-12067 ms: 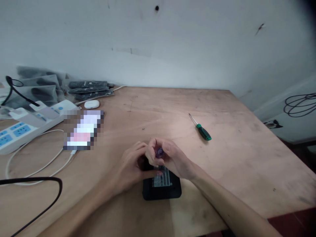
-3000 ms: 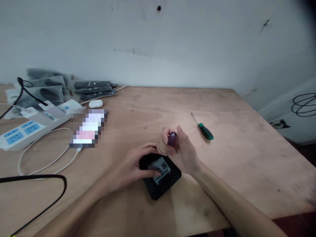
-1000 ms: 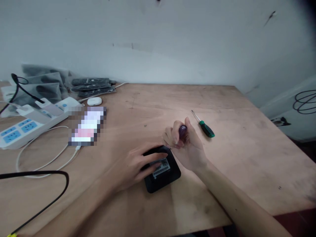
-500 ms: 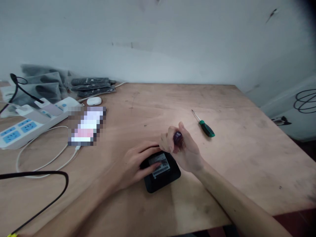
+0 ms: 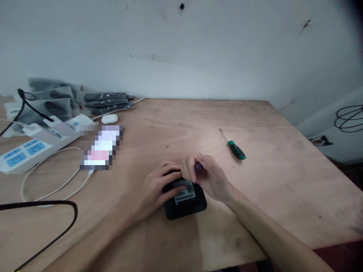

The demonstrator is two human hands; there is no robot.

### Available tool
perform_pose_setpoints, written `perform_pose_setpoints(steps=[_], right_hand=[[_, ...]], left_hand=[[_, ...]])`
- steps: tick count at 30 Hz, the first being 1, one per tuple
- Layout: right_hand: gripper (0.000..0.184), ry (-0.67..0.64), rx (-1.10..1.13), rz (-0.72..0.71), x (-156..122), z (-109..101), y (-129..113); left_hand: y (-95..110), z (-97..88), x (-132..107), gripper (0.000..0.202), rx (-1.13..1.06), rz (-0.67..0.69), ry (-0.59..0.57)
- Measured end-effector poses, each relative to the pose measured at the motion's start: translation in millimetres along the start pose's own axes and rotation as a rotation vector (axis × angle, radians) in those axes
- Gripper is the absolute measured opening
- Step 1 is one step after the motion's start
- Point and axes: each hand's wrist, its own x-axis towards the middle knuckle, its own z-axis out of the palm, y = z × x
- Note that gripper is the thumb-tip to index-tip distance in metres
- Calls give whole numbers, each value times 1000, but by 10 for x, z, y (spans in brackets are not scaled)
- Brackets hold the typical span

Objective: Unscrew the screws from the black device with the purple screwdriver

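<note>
A flat black electronic device point(image 5: 185, 207) with rounded corners lies on the table, a white printed label point(image 5: 187, 193) facing up. My left hand point(image 5: 163, 185) holds it from the left, thumb across the label and fingers spread over its far left edge. Above the far right part of the device, my right hand point(image 5: 207, 173) is closed round a screwdriver point(image 5: 198, 166) whose dark purple handle end shows. The fist hides its shaft and tip, so I cannot tell whether it touches the device.
A second screwdriver point(image 5: 236, 149), green and black, lies to the right on the wooden table point(image 5: 278, 189). At the left are a phone point(image 5: 103, 145) on a white cable, a power strip point(image 5: 36, 147), a white earbud case point(image 5: 109, 119) and bagged remotes point(image 5: 106, 99). A black cable point(image 5: 42, 203) loops nearer me.
My right hand has turned and moved slightly left and down with the screwdriver, its thumb now folded over the handle. My left hand still holds the device. The view has shifted slightly.
</note>
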Motion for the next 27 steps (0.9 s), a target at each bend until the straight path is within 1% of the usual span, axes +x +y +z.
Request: perform_pose_setpoints(steps=[2, 4, 9, 12, 14, 17, 19, 21, 24, 25, 27], right_hand=[[64, 26, -17, -1, -12, 6, 0], [63, 37, 20, -4, -25, 14, 0], [32, 30, 167, -21, -58, 16, 4], [28, 41, 168, -29, -82, -4, 11], [36, 42, 125, -36, -94, -14, 15], [59, 38, 70, -33, -96, -8, 17], [65, 41, 70, -34, -92, 7, 16], [60, 59, 104, -37, -89, 20, 15], [39, 75, 182, -22, -94, 25, 10], [34, 77, 197, -20, -97, 23, 8], [31, 78, 195, -26, -99, 20, 4]], left_hand=[[1, 6, 5, 29, 2, 8, 0], [5, 4, 8, 30, 11, 6, 1], [4, -19, -6, 36, 19, -9, -43], [-8, -21, -26, 40, 27, -25, -56], [-16, -20, -38, 41, 36, -26, -41], [-30, -25, -49, 41, 25, -29, -3], [-48, -34, -54, 38, 20, -53, 31], [-74, -44, -60, 34, 31, -73, 82], [-108, -60, -69, 29, 64, -77, 151], [-113, -67, -71, 28, 77, -73, 160], [-104, -83, -66, 27, 109, -67, 157]])
